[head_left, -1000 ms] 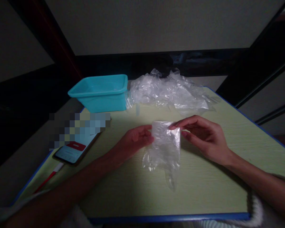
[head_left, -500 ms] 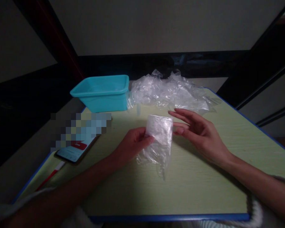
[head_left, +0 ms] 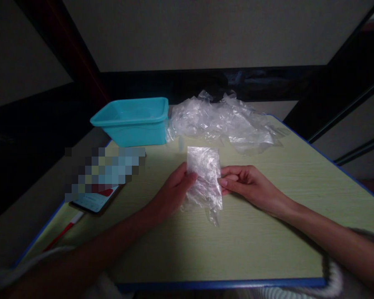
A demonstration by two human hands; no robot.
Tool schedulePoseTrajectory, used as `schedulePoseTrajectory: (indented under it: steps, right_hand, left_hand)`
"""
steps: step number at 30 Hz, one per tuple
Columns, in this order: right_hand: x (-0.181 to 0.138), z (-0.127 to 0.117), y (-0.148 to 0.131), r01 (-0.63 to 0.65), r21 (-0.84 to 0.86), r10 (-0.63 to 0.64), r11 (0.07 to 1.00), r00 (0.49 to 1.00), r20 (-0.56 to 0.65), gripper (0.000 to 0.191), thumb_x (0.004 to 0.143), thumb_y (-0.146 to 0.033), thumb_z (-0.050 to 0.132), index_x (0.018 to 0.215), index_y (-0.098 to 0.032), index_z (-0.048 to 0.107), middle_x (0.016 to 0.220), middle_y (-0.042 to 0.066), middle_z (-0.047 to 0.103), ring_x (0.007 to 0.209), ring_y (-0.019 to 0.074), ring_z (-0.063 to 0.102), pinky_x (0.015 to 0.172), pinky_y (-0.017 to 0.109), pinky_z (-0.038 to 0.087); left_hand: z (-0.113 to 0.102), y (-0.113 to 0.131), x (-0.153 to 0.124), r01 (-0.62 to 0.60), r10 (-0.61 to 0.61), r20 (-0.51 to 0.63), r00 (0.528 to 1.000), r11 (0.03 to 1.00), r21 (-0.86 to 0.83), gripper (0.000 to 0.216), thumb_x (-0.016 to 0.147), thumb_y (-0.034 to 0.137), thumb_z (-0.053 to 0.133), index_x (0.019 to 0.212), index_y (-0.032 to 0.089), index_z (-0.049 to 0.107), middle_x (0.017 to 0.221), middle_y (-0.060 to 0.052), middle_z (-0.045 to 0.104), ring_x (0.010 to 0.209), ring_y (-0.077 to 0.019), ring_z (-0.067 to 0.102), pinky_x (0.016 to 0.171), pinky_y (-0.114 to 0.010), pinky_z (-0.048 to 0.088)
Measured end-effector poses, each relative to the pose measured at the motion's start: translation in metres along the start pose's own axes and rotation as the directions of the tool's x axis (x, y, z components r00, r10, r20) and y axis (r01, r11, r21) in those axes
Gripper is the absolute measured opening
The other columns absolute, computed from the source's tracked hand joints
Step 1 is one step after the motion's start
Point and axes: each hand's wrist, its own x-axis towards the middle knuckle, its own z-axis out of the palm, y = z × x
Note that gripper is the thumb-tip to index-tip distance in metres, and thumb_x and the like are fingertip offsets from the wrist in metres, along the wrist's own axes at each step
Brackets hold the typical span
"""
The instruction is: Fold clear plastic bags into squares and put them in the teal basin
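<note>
A clear plastic bag, folded into a flat rectangle with a ragged, loose lower end, is held upright just over the table. My left hand pinches its left side, the thumb lying on the front face. On the other side my right hand grips the right edge between thumb and fingers. Behind the bag's upper edge lies a heap of crumpled clear plastic bags, apart from both hands.
At the back left stands a turquoise plastic basin. A phone, partly blurred out, lies at the left with a red and white cable plugged in. Blue edging runs round the table.
My right hand has come down from open, spread fingers and closed on the bag's right edge. The bag has shifted slightly left and now faces me more squarely.
</note>
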Motion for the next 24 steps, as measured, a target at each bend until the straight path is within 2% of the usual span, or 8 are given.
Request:
schedulePoseTrajectory:
  steps: [3, 7, 13, 18, 24]
  right_hand:
    - [-0.001, 0.002, -0.003, -0.008, 0.022, 0.008, 1.0, 1.0, -0.021, 0.025, 0.064, -0.031, 0.079, 0.083, -0.017, 0.072, 0.064, -0.002, 0.069, 0.056, 0.0082, 0.06, 0.061, 0.02, 0.05]
    - [-0.001, 0.005, -0.004, -0.004, 0.023, 0.005, 1.0, 0.999, -0.032, 0.024, 0.062, -0.031, 0.079, 0.081, -0.018, 0.072, 0.058, -0.004, 0.067, 0.053, 0.0081, 0.059, 0.058, 0.02, 0.05]
    - [-0.001, 0.004, 0.0, 0.059, -0.105, -0.071, 0.993, 0.991, -0.112, 0.03, 0.065, -0.039, 0.076, 0.084, -0.016, 0.072, 0.058, -0.001, 0.067, 0.052, 0.011, 0.059, 0.053, 0.023, 0.049]
    - [0.0, 0.001, 0.002, 0.101, -0.18, -0.137, 0.979, 0.97, -0.2, 0.032, 0.066, -0.043, 0.075, 0.082, -0.016, 0.072, 0.06, 0.0, 0.067, 0.053, 0.0111, 0.058, 0.051, 0.023, 0.047]
    - [0.001, 0.0, 0.002, 0.139, -0.201, -0.179, 0.97, 0.964, -0.196, 0.032, 0.067, -0.047, 0.073, 0.077, -0.017, 0.072, 0.062, 0.002, 0.068, 0.053, 0.0114, 0.059, 0.052, 0.024, 0.049]
  left_hand:
    - [0.001, -0.002, -0.001, 0.006, -0.006, 0.009, 1.0, 1.0, -0.011, 0.021, 0.081, 0.036, 0.052, 0.088, 0.016, 0.053, 0.075, 0.002, 0.055, 0.069, -0.0139, 0.051, 0.062, -0.024, 0.04]
    - [0.002, -0.003, -0.003, 0.019, -0.019, 0.015, 1.0, 0.999, -0.028, 0.023, 0.082, 0.035, 0.053, 0.094, 0.016, 0.052, 0.083, 0.0, 0.057, 0.078, -0.0157, 0.055, 0.07, -0.026, 0.042]
    - [0.005, 0.0, -0.002, 0.03, -0.025, 0.038, 0.999, 0.99, -0.14, 0.03, 0.078, 0.036, 0.058, 0.098, 0.015, 0.05, 0.088, -0.002, 0.06, 0.08, -0.0172, 0.057, 0.07, -0.027, 0.044]
    - [0.004, 0.006, 0.003, 0.053, -0.053, 0.004, 0.999, 0.988, -0.146, 0.023, 0.067, 0.029, 0.064, 0.081, 0.015, 0.052, 0.074, 0.001, 0.06, 0.068, -0.0135, 0.056, 0.063, -0.023, 0.042]
    - [0.002, 0.008, 0.003, 0.061, -0.07, -0.055, 0.996, 0.988, -0.142, 0.014, 0.065, 0.024, 0.062, 0.067, 0.016, 0.051, 0.057, 0.006, 0.051, 0.052, -0.0078, 0.044, 0.051, -0.018, 0.033]
